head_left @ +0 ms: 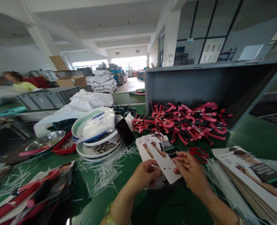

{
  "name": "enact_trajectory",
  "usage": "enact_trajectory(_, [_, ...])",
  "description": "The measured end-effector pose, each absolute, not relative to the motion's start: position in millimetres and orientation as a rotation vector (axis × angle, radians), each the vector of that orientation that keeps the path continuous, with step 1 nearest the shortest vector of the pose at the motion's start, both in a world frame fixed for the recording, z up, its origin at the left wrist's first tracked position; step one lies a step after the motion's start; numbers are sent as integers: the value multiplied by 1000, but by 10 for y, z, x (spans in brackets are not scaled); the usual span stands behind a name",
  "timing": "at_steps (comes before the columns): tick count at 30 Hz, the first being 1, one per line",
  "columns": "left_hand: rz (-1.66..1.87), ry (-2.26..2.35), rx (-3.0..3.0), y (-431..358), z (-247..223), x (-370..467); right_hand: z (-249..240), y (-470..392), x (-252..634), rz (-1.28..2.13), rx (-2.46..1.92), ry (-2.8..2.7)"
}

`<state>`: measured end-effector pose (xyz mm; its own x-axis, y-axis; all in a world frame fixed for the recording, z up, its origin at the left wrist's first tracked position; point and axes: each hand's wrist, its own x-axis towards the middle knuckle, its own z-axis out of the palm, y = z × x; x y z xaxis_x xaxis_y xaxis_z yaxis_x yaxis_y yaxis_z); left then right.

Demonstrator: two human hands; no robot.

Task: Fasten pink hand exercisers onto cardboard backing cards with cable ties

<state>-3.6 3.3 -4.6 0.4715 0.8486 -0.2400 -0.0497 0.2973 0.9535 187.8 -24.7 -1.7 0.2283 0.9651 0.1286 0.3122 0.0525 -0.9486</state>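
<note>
A printed cardboard card (pixel 160 156) with two small punched holes lies tilted between my hands, over a small pile of similar cards (pixel 140 149). My left hand (pixel 146 175) is closed at the card's left edge, thumb and fingers bent together. My right hand (pixel 191 170) pinches the card's right edge near the holes. A thin white strip, like a cable tie, shows at the card beside my right fingertips. Beyond the cards, many pliers with pink and black handles (pixel 176 120) spill out of a grey crate (pixel 213 81) tipped on its side.
Loose white cable ties (pixel 107 168) lie left of my hands. Stacked round trays (pixel 100 150) hold metal parts, with a dark phone (pixel 124 131) leaning there. At right stands a thick card stack (pixel 251 178). Carded pliers (pixel 32 193) lie front left. A person (pixel 23 82) is far left.
</note>
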Motion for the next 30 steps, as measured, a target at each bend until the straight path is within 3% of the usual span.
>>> enact_trajectory(5, [749,925,1000,28,25,-53,8,-474,2035,-90,-1401,-2020])
enact_trajectory(10, [743,857,906,20,53,-40,-41,-575,1887,-433,-1344,-2197])
enact_trajectory(20, [917,527,864,-90,223,-68,30,-359,1925,-357,-1228,-1958])
enact_trajectory(26, [1324,735,995,-42,303,248,166,-363,1874,-176,-1257,-1848])
enact_trajectory(30, [1160,663,902,-18,293,407,200,-356,1838,-37,-1310,-1720])
